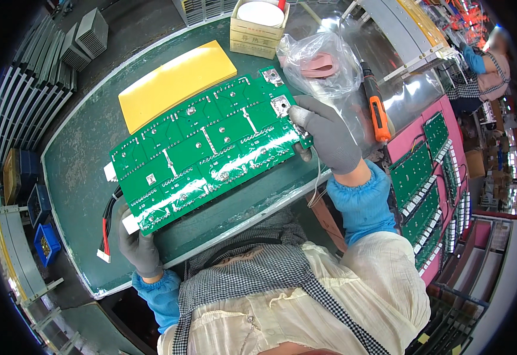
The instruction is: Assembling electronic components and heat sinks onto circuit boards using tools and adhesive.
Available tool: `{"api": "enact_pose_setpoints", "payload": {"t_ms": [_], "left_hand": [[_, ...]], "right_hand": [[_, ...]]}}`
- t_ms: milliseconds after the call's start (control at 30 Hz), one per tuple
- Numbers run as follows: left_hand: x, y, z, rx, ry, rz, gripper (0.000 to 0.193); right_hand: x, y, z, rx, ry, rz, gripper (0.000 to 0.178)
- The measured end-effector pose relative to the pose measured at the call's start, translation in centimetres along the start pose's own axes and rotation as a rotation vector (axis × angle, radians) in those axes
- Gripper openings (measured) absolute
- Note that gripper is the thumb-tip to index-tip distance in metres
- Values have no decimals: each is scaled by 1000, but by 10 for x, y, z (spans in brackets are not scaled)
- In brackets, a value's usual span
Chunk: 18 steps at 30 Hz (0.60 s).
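A large green circuit board [205, 148] spans the space between my two gloved hands, its soldered side facing up. My right hand [329, 133] grips the board's right end, thumb on top near a silvery square pad. At the lower left corner my left hand [139, 248] holds the edge, its fingers partly hidden under the board. White connectors show at the board's left end. From there a bundle of black and red wires [105, 231] hangs down to a white plug. Behind the board, a stack of yellow sheets [175, 80] lies on the green tabletop [81, 201].
A box [258, 32] with a white round container stands at the back. Beside it are a clear plastic bag [323, 65] with pink strips and an orange-black electric screwdriver [377, 109]. More wired boards [415, 177] lie on a pink surface at right. Another person [489, 71] works far right.
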<state>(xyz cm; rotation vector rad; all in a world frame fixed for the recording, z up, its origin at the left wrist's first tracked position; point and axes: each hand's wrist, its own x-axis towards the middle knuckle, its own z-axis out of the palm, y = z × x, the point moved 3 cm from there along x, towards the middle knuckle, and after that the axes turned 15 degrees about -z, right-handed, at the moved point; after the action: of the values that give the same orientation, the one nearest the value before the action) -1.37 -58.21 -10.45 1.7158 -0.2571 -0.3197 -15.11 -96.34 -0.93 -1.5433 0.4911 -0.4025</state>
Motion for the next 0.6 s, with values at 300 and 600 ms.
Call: {"api": "enact_pose_setpoints", "payload": {"t_ms": [300,600], "left_hand": [[-2,2,-1,-13,-6,-3,54],[-2,1,1,15,26,-25,73]], "right_hand": [[-3,2,3,17,-6,-8,36],[-3,6,-7,53,25,-22,35]]}}
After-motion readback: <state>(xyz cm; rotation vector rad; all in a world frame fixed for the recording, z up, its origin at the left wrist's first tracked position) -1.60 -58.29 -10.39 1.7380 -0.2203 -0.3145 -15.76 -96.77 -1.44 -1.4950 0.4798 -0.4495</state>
